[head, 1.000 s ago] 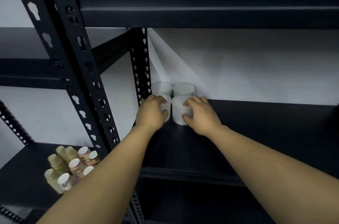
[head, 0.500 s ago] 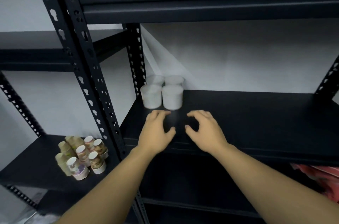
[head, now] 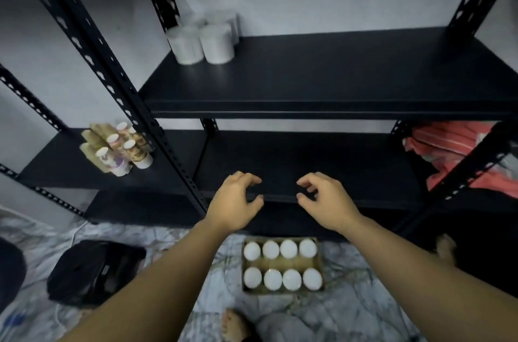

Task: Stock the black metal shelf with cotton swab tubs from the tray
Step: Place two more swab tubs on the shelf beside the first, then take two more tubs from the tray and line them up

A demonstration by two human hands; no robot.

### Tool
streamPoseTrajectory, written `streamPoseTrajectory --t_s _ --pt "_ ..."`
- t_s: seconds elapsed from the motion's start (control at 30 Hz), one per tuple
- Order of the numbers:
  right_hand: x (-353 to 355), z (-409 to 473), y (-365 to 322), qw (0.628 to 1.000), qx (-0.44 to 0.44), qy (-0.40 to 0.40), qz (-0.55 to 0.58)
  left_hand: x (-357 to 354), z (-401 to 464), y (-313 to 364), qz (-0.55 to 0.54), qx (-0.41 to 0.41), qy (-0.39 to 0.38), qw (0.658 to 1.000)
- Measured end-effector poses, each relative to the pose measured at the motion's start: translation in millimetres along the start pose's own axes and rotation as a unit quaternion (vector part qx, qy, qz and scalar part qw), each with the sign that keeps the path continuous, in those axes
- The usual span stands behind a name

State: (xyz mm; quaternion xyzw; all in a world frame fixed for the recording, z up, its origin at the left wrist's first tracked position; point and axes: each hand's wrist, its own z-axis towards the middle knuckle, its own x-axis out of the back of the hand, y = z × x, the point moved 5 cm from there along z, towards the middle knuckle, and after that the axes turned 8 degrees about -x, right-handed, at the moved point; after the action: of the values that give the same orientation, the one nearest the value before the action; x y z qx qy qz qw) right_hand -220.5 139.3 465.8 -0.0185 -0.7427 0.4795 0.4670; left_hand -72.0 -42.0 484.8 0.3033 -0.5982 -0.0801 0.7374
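Four cotton swab tubs (head: 201, 40) stand at the black metal shelf's (head: 336, 75) back-left corner. Eight remain in the tray (head: 282, 265) on the floor. Left hand (head: 234, 201) and right hand (head: 326, 200) hover loosely curled, holding nothing.

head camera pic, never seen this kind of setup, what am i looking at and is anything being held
There is no machine: a person wears a camera on the head, looking forward and down at their own bare arms. The left hand and right hand hover with loosely curled fingers, holding nothing. Four white cotton swab tubs stand together at the back left corner of the black metal shelf. On the floor below lies a cardboard tray with eight more white-lidded tubs in two rows. A neighbouring shelf at left holds small bottles; red striped cloth lies at right.
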Motion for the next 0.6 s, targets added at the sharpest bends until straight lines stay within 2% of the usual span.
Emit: streamPoseTrajectory --t_s 0.2,0.37,0.6 --pt "-36 -44 73 0.989 -0.116 -0.092 -0.003 -69 -39 -15 -0.077 0.062 -0.116 0.988" --pt "-71 -64 121 0.976 -0.180 -0.121 -0.007 -121 -66 -45 -0.101 0.116 -0.177 0.972" --pt "-164 -69 197 0.963 -0.215 -0.160 -0.017 -221 -92 -117 -0.136 0.158 -0.208 0.956"
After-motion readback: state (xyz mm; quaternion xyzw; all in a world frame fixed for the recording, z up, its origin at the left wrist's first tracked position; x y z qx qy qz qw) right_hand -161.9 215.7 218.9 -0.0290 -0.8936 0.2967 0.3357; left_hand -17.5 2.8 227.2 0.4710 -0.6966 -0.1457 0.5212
